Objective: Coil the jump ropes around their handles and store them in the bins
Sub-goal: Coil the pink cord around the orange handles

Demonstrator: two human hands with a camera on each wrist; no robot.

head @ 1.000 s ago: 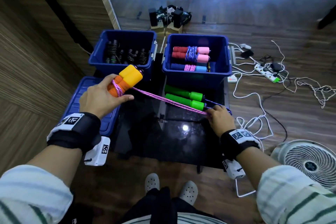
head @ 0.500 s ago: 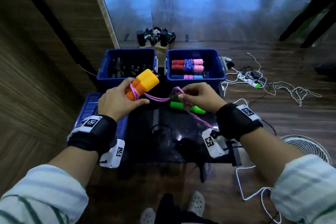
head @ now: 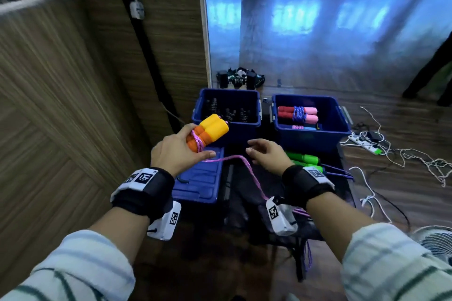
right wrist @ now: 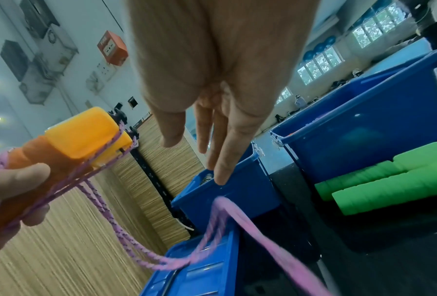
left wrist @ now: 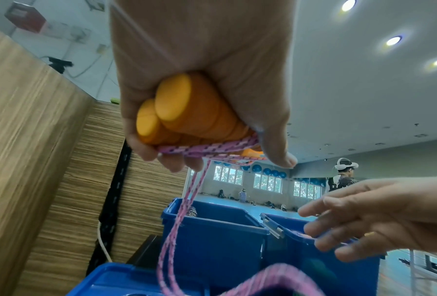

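Note:
My left hand (head: 178, 151) grips the pair of orange-and-yellow handles (head: 208, 131) with a few turns of pink rope (head: 197, 140) wound round them; the same handles (left wrist: 186, 114) fill the left wrist view. The loose pink rope (head: 247, 168) sags from the handles down past my right wrist. My right hand (head: 266, 156) hovers open beside it, its fingers (right wrist: 224, 140) straight and holding nothing. Green handles (head: 303, 157) lie on the black table (head: 244, 203). The right blue bin (head: 310, 134) holds coiled red-and-pink and blue ropes.
The left blue bin (head: 227, 122) holds dark coiled items. A blue lid (head: 198, 183) lies under my left hand. White cables and a power strip (head: 364, 143) sprawl on the floor at right, a fan (head: 433, 239) low right, a wood wall on the left.
My right hand has let go of the pink rope and opened; the rope now sags. The handles carry more turns than one second ago. The head view has tilted up.

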